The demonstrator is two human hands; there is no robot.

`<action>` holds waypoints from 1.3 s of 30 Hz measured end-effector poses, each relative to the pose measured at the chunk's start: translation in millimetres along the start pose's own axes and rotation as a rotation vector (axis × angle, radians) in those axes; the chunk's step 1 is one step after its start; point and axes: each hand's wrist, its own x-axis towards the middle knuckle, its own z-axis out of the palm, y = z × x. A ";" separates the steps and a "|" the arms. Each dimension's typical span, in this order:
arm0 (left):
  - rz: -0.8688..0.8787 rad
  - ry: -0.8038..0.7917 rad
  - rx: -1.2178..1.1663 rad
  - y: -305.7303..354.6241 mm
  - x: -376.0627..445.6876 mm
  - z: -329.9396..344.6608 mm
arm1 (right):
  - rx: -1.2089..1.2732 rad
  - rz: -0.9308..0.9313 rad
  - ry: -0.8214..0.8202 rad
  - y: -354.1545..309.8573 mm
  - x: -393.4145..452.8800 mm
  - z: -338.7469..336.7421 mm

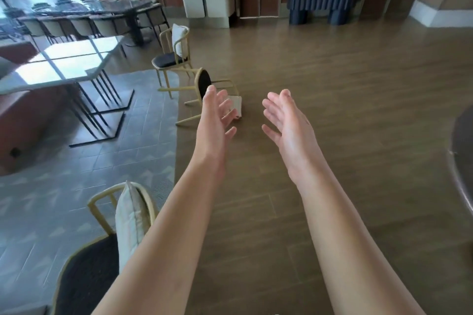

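The left hand [216,112] and right hand [286,120] reach out wide open, holding nothing, probably to lift the tipped chair [204,82] lying on the floor [332,84] mid-frame, its pillow [236,105] beside it.

The wood floor [358,115] is wide open in front of the right hand [288,125] and off to its right. A fallen chair [203,80] and a pillow [237,105] lie just past the left hand [213,115]. Another chair [169,59] stands behind them. A third chair [87,276] blocks the near left.
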 end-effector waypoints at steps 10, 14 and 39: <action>-0.032 0.076 -0.014 -13.8 132.2 29.9 | 0.006 0.063 -0.042 18.6 135.7 6.2; -0.041 0.083 -0.033 -28.4 201.2 27.8 | -0.030 0.066 -0.037 29.5 203.4 14.9; -0.079 -0.048 -0.065 -41.8 661.6 190.9 | -0.039 0.020 0.069 -0.2 679.5 -24.6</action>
